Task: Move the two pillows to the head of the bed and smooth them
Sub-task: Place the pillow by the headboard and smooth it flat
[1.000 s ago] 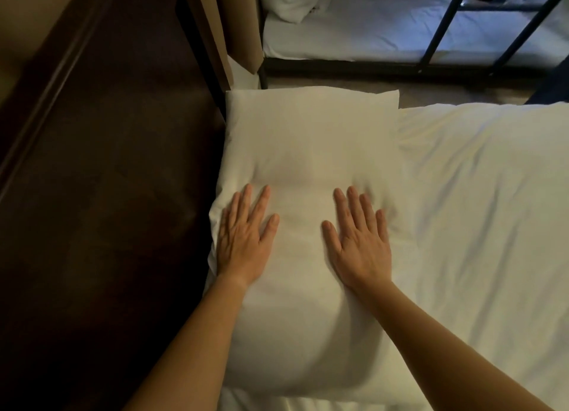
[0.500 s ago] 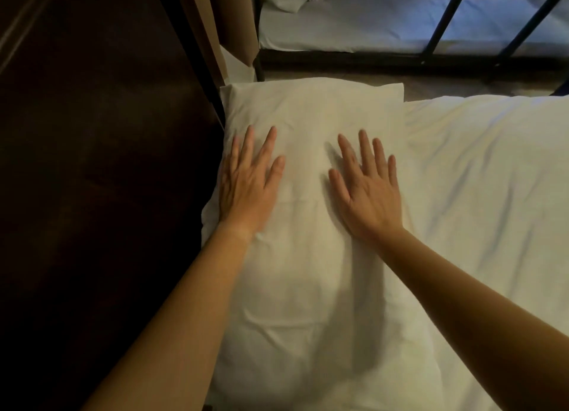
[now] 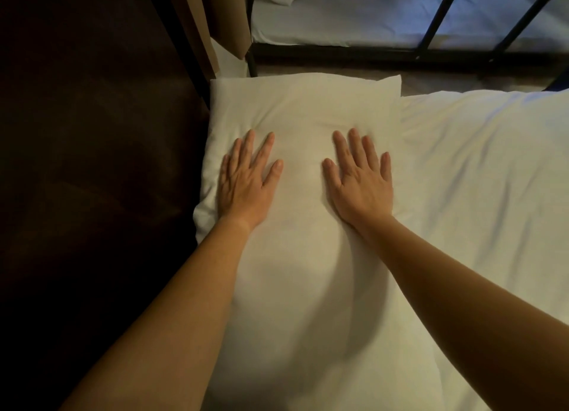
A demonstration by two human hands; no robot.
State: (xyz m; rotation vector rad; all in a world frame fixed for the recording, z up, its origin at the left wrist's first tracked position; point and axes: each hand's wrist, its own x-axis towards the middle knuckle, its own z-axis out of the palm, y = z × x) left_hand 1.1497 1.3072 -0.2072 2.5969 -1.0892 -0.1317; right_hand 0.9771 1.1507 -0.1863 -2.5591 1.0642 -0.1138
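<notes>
— Where are you seeing this from?
— You are getting a single wide-angle view from the person's head, looking forward and steeply down, close over the plump white fabric pillow (image 3: 301,109).
— And how far is it reaching?
— Both bare forearms are entering from the bottom edge. At the top you are catching the black metal bed frame (image 3: 437,26) across the aisle. No second view is overlapping it.
</notes>
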